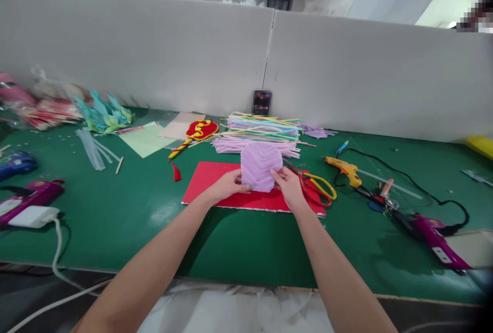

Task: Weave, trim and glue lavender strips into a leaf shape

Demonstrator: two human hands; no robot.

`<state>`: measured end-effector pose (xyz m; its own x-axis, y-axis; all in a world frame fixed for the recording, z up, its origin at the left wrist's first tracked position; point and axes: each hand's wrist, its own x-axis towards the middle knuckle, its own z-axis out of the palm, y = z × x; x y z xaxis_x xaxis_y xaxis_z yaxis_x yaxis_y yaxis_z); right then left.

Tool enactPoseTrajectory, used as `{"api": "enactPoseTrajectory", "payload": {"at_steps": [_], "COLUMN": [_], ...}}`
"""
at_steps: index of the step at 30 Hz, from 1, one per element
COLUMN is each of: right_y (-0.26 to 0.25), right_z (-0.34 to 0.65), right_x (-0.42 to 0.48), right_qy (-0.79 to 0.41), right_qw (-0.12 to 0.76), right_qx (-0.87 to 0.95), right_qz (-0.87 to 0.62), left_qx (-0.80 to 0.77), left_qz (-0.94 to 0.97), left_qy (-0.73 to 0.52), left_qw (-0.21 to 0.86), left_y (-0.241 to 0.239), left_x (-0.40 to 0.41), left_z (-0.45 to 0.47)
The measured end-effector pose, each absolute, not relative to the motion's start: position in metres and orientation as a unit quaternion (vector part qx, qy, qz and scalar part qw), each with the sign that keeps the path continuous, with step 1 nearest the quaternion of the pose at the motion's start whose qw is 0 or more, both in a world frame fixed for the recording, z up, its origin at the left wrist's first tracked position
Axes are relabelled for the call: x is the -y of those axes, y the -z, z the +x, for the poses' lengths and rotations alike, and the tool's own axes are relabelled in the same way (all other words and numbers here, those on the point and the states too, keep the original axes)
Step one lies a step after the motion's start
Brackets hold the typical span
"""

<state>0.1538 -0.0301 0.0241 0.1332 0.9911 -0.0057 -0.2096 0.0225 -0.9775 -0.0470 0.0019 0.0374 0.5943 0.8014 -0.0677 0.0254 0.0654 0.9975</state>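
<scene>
A lilac panel of pipe cleaners (262, 164), rounded at its upper edge with a chevron pattern, is held up between both hands. My left hand (230, 187) grips its lower left side, and my right hand (285, 183) pinches its lower right side with the thumb on the front. Below lies a red board (206, 181) on the green table. Scissors (319, 184) with yellow and red handles rest at the board's right end, close to my right hand. Behind the panel is a pile of pastel pipe cleaners (265, 130).
A red and yellow fan-shaped ornament (202, 129) with a tassel lies left of the pile. At right are a yellow glue gun (344, 169), its black cable and a purple power strip (439, 240). Another purple power strip (38, 197) sits at left. A grey partition (154, 55) closes off the back.
</scene>
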Motion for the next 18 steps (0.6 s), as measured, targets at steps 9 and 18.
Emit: {"api": "enactPoseTrajectory", "payload": {"at_steps": [9, 18], "right_y": [-0.024, -0.028], "right_z": [0.152, 0.151], "right_x": [0.031, 0.031], "right_qy": [-0.51, -0.559], "right_qw": [0.574, 0.561], "right_qx": [0.423, 0.403], "right_qz": [-0.481, -0.46], "left_qx": [-0.369, -0.397], "left_qz": [0.663, 0.568], "left_qy": [-0.295, -0.396], "left_qw": [0.58, 0.603], "left_y": [-0.038, -0.022], "left_x": [-0.003, -0.011], "left_z": [-0.047, -0.045]}}
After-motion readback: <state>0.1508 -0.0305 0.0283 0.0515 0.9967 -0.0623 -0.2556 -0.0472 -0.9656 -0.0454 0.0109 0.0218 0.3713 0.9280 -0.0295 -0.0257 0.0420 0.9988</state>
